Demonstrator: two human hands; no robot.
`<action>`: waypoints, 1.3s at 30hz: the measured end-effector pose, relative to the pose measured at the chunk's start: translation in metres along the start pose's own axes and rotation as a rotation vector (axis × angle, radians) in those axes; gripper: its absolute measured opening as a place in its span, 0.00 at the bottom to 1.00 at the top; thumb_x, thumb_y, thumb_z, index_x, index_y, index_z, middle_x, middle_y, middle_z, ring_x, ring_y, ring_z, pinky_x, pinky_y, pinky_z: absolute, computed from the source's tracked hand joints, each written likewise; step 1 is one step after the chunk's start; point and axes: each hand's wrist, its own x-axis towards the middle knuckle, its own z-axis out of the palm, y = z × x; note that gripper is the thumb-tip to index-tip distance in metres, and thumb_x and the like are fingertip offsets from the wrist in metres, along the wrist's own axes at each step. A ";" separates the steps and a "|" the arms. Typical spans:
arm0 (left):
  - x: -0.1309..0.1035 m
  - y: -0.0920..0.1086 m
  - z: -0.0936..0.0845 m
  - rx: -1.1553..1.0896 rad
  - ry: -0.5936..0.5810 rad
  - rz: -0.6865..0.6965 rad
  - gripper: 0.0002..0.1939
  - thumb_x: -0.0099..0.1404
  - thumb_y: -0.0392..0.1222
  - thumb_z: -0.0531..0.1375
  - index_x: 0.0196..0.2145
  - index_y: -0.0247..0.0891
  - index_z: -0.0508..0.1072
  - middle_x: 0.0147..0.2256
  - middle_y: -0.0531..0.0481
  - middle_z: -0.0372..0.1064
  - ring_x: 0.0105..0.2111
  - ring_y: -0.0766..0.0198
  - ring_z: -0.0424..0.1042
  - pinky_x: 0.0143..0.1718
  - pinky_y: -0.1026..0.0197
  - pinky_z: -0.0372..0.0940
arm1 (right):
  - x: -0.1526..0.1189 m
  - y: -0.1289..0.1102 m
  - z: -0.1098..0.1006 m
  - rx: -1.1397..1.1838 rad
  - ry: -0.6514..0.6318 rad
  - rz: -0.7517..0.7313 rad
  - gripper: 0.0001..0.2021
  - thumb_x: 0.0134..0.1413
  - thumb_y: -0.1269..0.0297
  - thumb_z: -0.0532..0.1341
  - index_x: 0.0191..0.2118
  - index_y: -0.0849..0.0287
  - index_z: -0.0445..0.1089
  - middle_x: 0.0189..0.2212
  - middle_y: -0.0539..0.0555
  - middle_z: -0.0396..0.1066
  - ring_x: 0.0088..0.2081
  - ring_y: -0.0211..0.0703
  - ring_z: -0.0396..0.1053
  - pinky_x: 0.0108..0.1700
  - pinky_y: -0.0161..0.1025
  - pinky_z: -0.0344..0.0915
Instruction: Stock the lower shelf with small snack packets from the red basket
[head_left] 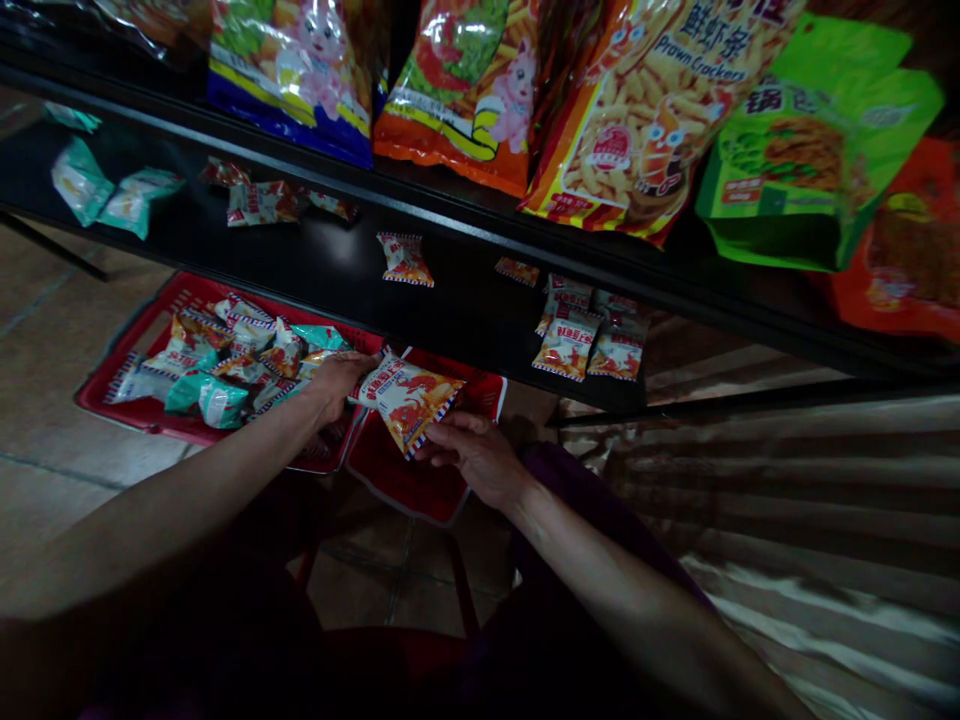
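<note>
Between my two hands is a white and orange snack packet (409, 395), held above a red basket. My left hand (341, 385) grips its upper left corner. The fingers of my right hand (472, 450) pinch its lower right edge. Under my left forearm, the left part of the red basket (112, 360) holds several snack packets (244, 340), some white and orange, some teal. Beneath the held packet lies the right part, a red bin (405, 490), whose inside is partly hidden by the packet and my hands.
A black lower shelf (315, 265) carries teal packets (139, 200) at left and small snack packets (566, 340) at right. Above it, an upper shelf holds large bags, among them prawn crackers (637, 130) and a green pouch (795, 160). Ridged pale material (780, 500) stands at right.
</note>
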 end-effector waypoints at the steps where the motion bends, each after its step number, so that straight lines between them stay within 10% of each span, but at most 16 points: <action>1: 0.000 0.000 0.000 -0.008 0.000 -0.009 0.04 0.49 0.36 0.64 0.23 0.33 0.72 0.19 0.51 0.70 0.17 0.66 0.66 0.21 0.63 0.61 | 0.001 0.001 -0.001 -0.039 0.030 -0.036 0.13 0.38 0.56 0.68 0.27 0.60 0.71 0.25 0.49 0.74 0.26 0.35 0.72 0.27 0.31 0.64; 18: -0.001 0.022 -0.016 -0.096 -0.110 0.228 0.09 0.44 0.38 0.67 0.26 0.36 0.74 0.19 0.56 0.66 0.19 0.73 0.63 0.21 0.70 0.58 | 0.020 0.005 -0.020 -0.476 0.351 -0.559 0.06 0.45 0.61 0.64 0.30 0.54 0.67 0.30 0.49 0.69 0.35 0.41 0.68 0.40 0.39 0.64; 27: -0.007 0.029 -0.008 -0.123 -0.097 0.205 0.12 0.41 0.39 0.69 0.25 0.35 0.74 0.21 0.54 0.69 0.18 0.71 0.64 0.19 0.68 0.57 | 0.027 0.012 -0.019 -0.140 0.271 -0.281 0.13 0.38 0.58 0.68 0.32 0.56 0.70 0.32 0.49 0.73 0.37 0.42 0.69 0.45 0.42 0.65; 33: -0.007 0.030 -0.010 -0.172 -0.190 0.283 0.10 0.42 0.38 0.69 0.25 0.34 0.75 0.22 0.54 0.70 0.22 0.71 0.66 0.24 0.68 0.61 | 0.022 0.004 -0.018 0.111 0.180 0.034 0.10 0.38 0.62 0.68 0.30 0.56 0.69 0.27 0.50 0.72 0.30 0.40 0.71 0.29 0.37 0.66; 39: -0.012 0.035 -0.013 -0.211 -0.254 0.290 0.08 0.47 0.33 0.66 0.29 0.35 0.76 0.32 0.50 0.74 0.29 0.69 0.70 0.33 0.67 0.64 | 0.026 0.001 -0.017 0.329 0.155 -0.050 0.09 0.36 0.64 0.68 0.28 0.57 0.70 0.29 0.50 0.72 0.32 0.38 0.70 0.37 0.36 0.66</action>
